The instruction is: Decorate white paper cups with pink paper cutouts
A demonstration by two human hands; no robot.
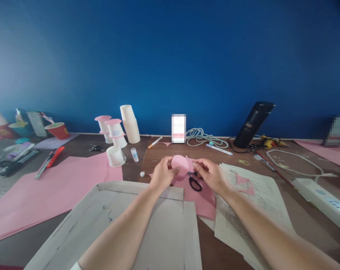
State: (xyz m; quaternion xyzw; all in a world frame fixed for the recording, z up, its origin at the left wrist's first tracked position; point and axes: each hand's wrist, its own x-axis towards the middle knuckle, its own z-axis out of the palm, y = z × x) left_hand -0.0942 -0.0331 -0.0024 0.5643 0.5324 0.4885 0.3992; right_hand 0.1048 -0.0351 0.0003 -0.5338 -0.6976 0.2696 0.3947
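Observation:
A round pink paper disc [180, 165] is pinched at its edge between the thumb and fingers of my left hand [164, 173]. To the right, my right hand [211, 173] has its thumb and fingertips closed at the edge of a pink paper piece [190, 165] just behind the disc. Black-handled scissors [195, 184] are below these fingers, over a pink sheet [205, 204]; one handle is partly hidden by my right hand. Printed pages [257, 210] with pink scraps lie under my right forearm. My left forearm crosses a white cardboard sheet [125, 217].
Paper cups [130, 129], some with pink discs, stand at back left. A white cup [116, 156] and a glue stick [134, 154] are nearer. Pink sheets [60, 180] and a cutter [49, 162] lie left. At right are a black flask [253, 125] and a power strip [324, 202].

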